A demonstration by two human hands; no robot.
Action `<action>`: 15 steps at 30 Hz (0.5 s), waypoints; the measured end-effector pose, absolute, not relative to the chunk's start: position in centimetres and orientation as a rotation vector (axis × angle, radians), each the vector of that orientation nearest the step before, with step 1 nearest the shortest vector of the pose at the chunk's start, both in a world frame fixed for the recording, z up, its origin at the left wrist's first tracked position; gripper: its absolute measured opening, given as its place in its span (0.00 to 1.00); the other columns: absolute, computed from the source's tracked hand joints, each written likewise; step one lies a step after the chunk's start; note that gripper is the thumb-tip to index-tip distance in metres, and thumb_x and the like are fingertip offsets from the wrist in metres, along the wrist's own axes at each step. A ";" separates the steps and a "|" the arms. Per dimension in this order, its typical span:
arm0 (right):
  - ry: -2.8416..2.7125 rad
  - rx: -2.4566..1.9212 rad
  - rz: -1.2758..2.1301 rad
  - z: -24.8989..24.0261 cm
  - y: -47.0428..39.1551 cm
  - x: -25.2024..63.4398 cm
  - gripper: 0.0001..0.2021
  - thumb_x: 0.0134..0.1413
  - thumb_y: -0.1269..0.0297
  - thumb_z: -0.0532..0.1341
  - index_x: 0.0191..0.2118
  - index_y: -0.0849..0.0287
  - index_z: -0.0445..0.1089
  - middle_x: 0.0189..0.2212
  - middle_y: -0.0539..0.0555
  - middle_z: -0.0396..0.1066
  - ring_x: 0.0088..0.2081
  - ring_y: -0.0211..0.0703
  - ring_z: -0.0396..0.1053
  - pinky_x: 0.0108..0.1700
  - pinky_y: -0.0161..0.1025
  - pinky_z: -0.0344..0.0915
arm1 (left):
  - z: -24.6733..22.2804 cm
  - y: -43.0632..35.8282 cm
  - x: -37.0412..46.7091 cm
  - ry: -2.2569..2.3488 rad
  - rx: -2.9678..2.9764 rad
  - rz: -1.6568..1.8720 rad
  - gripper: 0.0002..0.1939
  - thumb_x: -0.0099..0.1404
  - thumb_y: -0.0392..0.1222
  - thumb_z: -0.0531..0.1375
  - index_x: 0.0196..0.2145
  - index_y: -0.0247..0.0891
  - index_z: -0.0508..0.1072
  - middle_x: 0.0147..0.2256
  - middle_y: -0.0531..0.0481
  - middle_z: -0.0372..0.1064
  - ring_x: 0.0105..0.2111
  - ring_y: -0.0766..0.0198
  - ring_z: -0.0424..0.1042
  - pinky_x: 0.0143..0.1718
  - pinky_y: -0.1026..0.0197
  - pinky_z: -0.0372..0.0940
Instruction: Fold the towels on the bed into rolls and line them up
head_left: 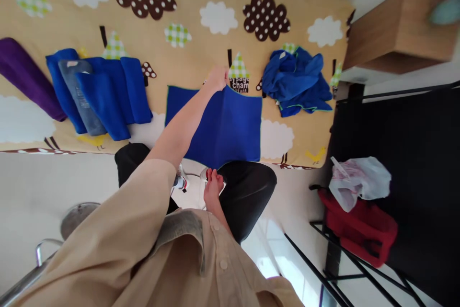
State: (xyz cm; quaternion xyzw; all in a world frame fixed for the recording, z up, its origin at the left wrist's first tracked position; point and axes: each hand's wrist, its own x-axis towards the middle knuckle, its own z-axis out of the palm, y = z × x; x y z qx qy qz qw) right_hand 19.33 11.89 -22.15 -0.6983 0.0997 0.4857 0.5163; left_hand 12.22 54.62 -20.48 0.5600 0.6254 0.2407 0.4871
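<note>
Cloth (pixel 235 125) runs partly hidden beneath the left hand (pixel 217 79), fingers (pixel 226 76) indistinct.

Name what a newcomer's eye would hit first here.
Probably the flat blue cloth spread along the near edge of the cloud-patterned tablecloth, with the left hand at its far side and the right hand by its near edge. Next, likely the crumpled blue heap to its right and the folded blue pile to its left.
</note>
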 end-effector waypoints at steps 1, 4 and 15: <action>0.176 -1.679 1.157 -21.4 11.5 19.5 0.27 0.52 0.54 0.75 0.26 0.54 0.53 0.26 0.44 0.68 0.36 0.35 0.77 0.48 0.37 0.78 | -19.1 54.3 11.9 1.530 1.372 0.609 0.10 0.69 0.42 0.63 0.31 0.35 0.75 0.26 0.46 0.72 0.48 0.57 0.77 0.51 0.59 0.64; -0.005 -1.645 1.075 -18.9 11.2 20.7 0.29 0.50 0.50 0.75 0.26 0.54 0.52 0.27 0.45 0.71 0.36 0.38 0.78 0.45 0.38 0.78 | -14.6 53.3 10.4 1.555 1.397 0.694 0.07 0.67 0.40 0.65 0.31 0.36 0.75 0.26 0.44 0.73 0.42 0.52 0.79 0.50 0.52 0.68; -0.674 -1.331 0.661 -3.3 21.3 32.1 0.23 0.42 0.52 0.76 0.42 0.60 0.76 0.32 0.53 0.78 0.34 0.44 0.77 0.45 0.46 0.77 | 10.4 44.7 0.2 1.335 1.298 1.290 0.13 0.59 0.36 0.71 0.41 0.31 0.78 0.39 0.41 0.77 0.39 0.58 0.80 0.51 0.49 0.76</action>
